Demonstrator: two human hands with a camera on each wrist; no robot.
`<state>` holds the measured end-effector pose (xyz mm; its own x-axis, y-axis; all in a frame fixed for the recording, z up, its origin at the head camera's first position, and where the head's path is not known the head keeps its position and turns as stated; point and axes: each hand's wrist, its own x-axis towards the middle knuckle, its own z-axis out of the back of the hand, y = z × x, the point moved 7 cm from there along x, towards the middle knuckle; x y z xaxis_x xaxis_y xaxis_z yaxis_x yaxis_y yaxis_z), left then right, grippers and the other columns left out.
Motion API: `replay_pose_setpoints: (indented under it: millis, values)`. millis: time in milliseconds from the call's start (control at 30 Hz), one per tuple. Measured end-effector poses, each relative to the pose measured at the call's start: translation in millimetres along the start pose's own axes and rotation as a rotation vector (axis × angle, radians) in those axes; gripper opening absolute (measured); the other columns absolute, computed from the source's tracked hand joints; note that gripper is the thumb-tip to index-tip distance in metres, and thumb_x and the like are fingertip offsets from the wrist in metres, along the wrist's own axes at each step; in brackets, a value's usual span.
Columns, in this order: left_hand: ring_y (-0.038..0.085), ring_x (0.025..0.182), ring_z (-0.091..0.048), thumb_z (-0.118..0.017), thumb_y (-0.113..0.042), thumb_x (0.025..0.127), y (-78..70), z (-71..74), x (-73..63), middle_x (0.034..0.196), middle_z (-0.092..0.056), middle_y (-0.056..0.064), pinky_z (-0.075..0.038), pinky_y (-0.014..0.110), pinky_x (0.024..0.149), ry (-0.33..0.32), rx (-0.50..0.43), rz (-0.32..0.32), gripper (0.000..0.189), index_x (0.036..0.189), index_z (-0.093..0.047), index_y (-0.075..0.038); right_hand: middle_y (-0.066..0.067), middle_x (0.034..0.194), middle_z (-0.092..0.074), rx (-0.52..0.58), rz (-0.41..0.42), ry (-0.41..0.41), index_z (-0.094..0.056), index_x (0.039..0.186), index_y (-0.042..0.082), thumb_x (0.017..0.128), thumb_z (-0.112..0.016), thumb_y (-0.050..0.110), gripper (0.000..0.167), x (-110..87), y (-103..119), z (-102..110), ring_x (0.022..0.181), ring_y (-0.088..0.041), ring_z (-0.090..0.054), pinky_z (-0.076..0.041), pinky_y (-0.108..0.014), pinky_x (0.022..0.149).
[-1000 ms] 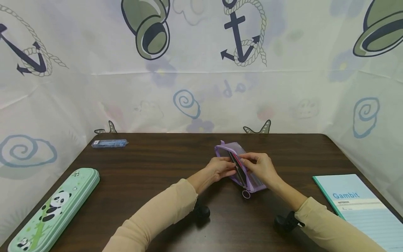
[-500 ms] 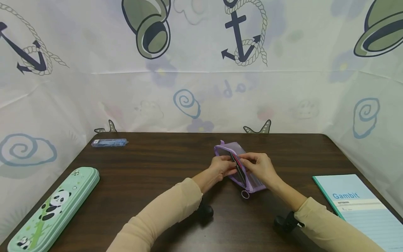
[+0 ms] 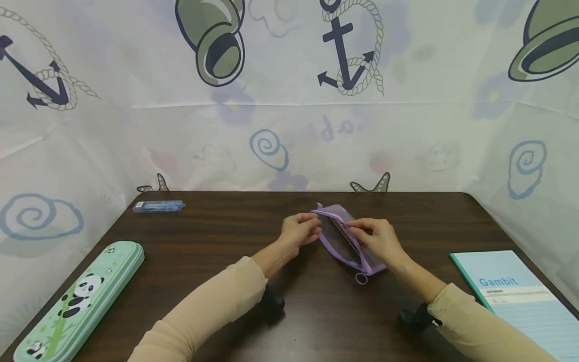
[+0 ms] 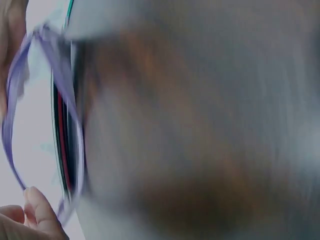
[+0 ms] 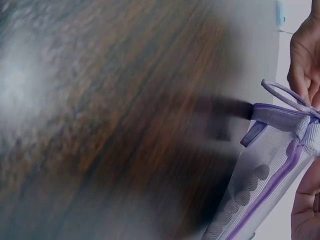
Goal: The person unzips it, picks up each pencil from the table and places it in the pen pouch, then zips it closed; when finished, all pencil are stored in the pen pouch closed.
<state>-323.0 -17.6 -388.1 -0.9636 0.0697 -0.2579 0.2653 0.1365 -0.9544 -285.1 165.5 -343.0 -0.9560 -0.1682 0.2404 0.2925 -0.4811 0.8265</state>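
Note:
A purple mesh pencil pouch (image 3: 341,257) lies unzipped at the table's centre, its mouth spread wide. My left hand (image 3: 300,231) pinches the far left part of its rim. At the opposite side, my right hand (image 3: 377,239) pinches the right rim between thumb and fingers. Long thin dark and red items (image 4: 62,135), their kind unclear, show along the right side inside. A zipper ring (image 3: 361,278) hangs at the near end. In the right wrist view, the mesh side (image 5: 250,187) and both hands appear at the right edge; some fingertips are hidden.
A green panda pencil case (image 3: 81,301) lies at the left on the dark wooden table (image 3: 226,221). Farther back is a small blue plastic case (image 3: 158,206). A Gambit notebook (image 3: 520,296) lies at the right, and a printed cloth hangs behind.
My left hand has moved left from the items at the pouch's mouth to its left rim. The mouth is wider now. My right hand has barely moved.

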Motion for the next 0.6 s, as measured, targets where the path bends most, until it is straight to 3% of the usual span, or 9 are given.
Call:
replay_pose_setpoints:
  millis: [100, 200, 267, 400, 500, 600]
  values:
    - [0.009, 0.068, -0.061, -0.061, -0.007, 0.091, -12.6, 21.0, 7.2, 0.097, -0.067, 0.013, -0.056, 0.02, 0.063, -0.091, 0.024, -0.063, 0.025, 0.114, -0.062, 0.003, -0.02, 0.088, -0.069, -0.045, 0.032, -0.003, -0.069, 0.102, -0.005, 0.088, -0.062, 0.0, 0.017, -0.5, 1.2, 3.3, 0.057, -0.009, -0.057, -0.052, -0.023, 0.051]
    - [0.017, 0.082, -0.063, -0.06, -0.011, 0.092, -18.9, 32.7, 14.6, 0.107, -0.064, 0.016, -0.057, 0.026, 0.074, -0.116, 0.103, -0.084, 0.026, 0.115, -0.062, 0.0, -0.017, 0.087, -0.069, -0.083, 0.053, 0.006, -0.07, 0.101, -0.003, 0.088, -0.062, 0.0, 0.015, -1.5, 0.9, 5.9, 0.057, -0.006, -0.054, -0.051, -0.023, 0.049]
    - [0.026, 0.095, -0.064, -0.06, -0.014, 0.093, -19.8, 34.8, 18.3, 0.115, -0.062, 0.018, -0.055, 0.032, 0.083, -0.087, 0.166, -0.073, 0.03, 0.119, -0.06, 0.001, -0.015, 0.087, -0.068, -0.1, 0.081, 0.02, -0.071, 0.099, -0.002, 0.087, -0.062, -0.001, 0.015, -2.5, 1.0, 6.6, 0.058, -0.004, -0.051, -0.048, -0.022, 0.049]
    - [0.032, 0.114, -0.058, -0.059, -0.021, 0.094, -13.8, 29.6, 23.6, 0.126, -0.057, 0.02, -0.05, 0.037, 0.093, 0.029, 0.25, 0.009, 0.039, 0.124, -0.055, 0.003, -0.014, 0.09, -0.068, -0.09, 0.156, 0.07, -0.071, 0.098, -0.001, 0.086, -0.063, -0.002, 0.015, -5.4, 1.7, 5.9, 0.064, -0.003, -0.049, -0.044, -0.019, 0.05]
    - [0.029, 0.109, -0.062, -0.061, -0.024, 0.093, -7.5, 24.8, 26.1, 0.124, -0.059, 0.02, -0.052, 0.033, 0.089, 0.1, 0.297, 0.082, 0.045, 0.127, -0.053, 0.005, -0.013, 0.091, -0.068, -0.077, 0.206, 0.113, -0.072, 0.098, 0.001, 0.086, -0.063, -0.001, 0.015, -6.8, 2.6, 4.5, 0.065, -0.002, -0.049, -0.044, -0.018, 0.051]
    - [0.023, 0.093, -0.068, -0.064, -0.018, 0.09, -4.6, 22.8, 27.2, 0.116, -0.063, 0.019, -0.056, 0.03, 0.081, 0.138, 0.325, 0.128, 0.045, 0.127, -0.053, 0.005, -0.01, 0.089, -0.068, -0.076, 0.255, 0.145, -0.072, 0.097, 0.003, 0.086, -0.063, -0.001, 0.014, -7.2, 3.7, 4.0, 0.064, -0.002, -0.049, -0.044, -0.019, 0.051]
